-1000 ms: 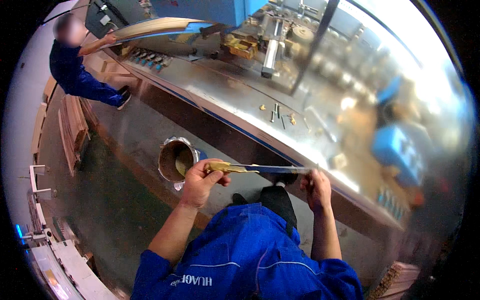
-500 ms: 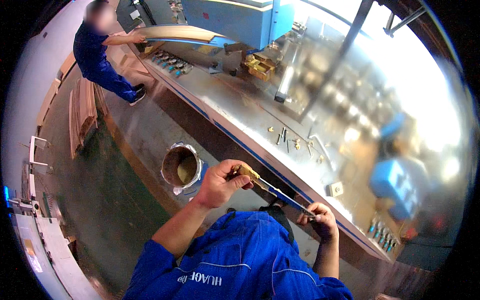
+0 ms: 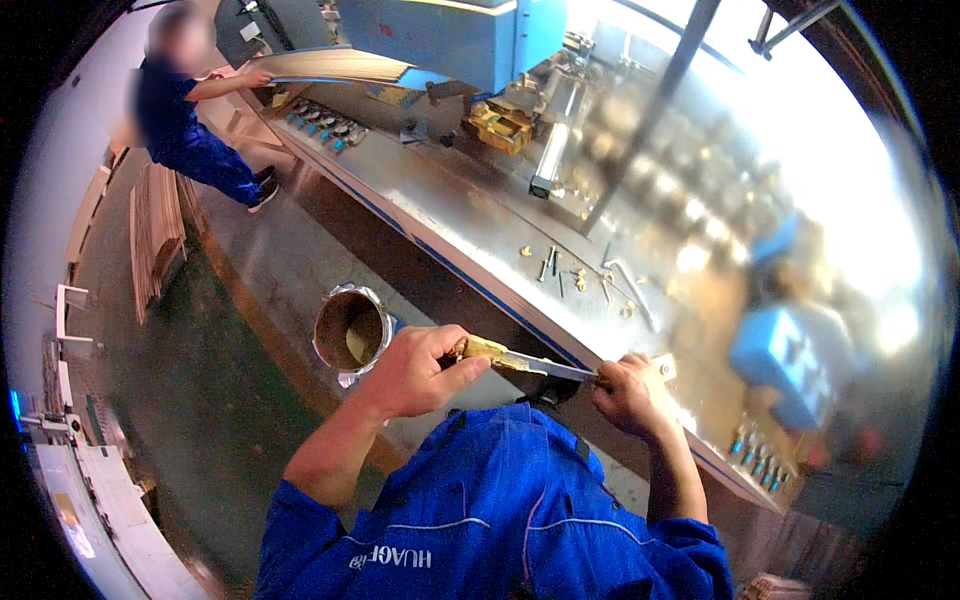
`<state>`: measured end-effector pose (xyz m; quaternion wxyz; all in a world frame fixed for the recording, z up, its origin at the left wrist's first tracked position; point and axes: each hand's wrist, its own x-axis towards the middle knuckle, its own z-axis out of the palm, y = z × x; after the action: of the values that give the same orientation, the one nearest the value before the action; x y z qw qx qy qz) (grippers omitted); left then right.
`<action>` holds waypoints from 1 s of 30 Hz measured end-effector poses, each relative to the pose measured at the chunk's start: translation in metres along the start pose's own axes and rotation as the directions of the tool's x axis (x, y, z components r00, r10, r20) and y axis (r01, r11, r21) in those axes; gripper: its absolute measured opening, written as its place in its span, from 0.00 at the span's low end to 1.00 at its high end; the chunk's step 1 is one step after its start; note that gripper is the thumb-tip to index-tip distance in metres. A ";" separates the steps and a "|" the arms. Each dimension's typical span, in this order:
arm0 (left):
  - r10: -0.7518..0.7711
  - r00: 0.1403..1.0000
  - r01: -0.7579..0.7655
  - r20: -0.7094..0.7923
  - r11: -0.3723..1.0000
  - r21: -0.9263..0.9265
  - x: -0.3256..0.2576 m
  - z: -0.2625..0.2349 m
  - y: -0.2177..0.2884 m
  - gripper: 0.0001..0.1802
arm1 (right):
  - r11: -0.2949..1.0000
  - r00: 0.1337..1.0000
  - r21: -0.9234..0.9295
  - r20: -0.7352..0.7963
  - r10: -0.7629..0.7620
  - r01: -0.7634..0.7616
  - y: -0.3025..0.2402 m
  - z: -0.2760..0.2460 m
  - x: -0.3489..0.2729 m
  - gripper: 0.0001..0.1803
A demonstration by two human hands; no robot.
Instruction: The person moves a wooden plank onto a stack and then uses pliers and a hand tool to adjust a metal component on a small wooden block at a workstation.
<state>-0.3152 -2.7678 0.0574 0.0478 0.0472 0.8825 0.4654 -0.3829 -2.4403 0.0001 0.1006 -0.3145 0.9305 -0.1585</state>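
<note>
Left hand (image 3: 415,372) is closed in a fist around the yellowish, glue-caked handle of a flat metal blade (image 3: 530,364), thumb pressed along the handle's near side. Right hand (image 3: 628,395) pinches the blade's far tip, fingers curled tight together over it (cannot tell if fingertips sit on an edge or the flat). Blade is held roughly level between the 2 hands, just in front of the chest, above the near edge of the long steel machine table (image 3: 470,225) and not touching it. Risk, as a judgement: handle looks crusted and slick, so the fist could slip and the blade could slide through the right fingers and cut them; a dropped blade would fall toward the legs or floor. An open metal can (image 3: 350,328) with brownish liquid stands on the floor just left of the left hand, close enough that a swing of the elbow might tip it. On the table well beyond the hands lie several loose screws and small parts (image 3: 560,270) plus a bent metal rod (image 3: 632,290); these clutter the surface if the blade gets set down there. A blue block (image 3: 785,350) sits at the right, blurred. Far left, another person (image 3: 185,125) in blue workwear feeds a curved wood sheet (image 3: 330,65) into the blue machine (image 3: 460,35), well apart. Stacked wood strips (image 3: 155,230) stand on the floor near that person.
</note>
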 end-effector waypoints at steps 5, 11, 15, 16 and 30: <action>-0.152 0.975 0.195 0.163 0.936 -0.293 0.002 0.002 0.009 0.16 | 0.964 0.990 0.259 -0.138 -0.031 0.066 -0.012 0.033 0.014 0.13; -0.030 0.997 0.048 0.071 0.961 -0.272 0.011 -0.008 0.013 0.19 | 0.976 0.907 0.166 -0.417 -0.060 0.140 -0.015 0.044 0.015 0.23; -0.050 0.983 0.098 0.174 0.956 -0.277 0.012 -0.008 0.018 0.20 | 0.977 0.884 0.175 -0.467 -0.025 0.120 -0.010 0.039 0.015 0.26; -0.007 0.982 0.062 0.188 0.956 -0.288 0.011 -0.008 0.020 0.21 | 0.982 0.880 0.161 -0.475 -0.012 0.100 -0.010 0.037 0.015 0.25; -0.002 0.999 -0.019 -0.038 0.839 -0.543 0.009 0.030 0.020 0.22 | 0.920 0.995 0.392 -0.084 0.052 -0.015 -0.004 0.036 0.015 0.23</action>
<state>-0.3199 -2.7308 0.0561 0.0409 0.0271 0.7149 0.6975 -0.3819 -2.4610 -0.0334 0.1208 -0.2642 0.8891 -0.3538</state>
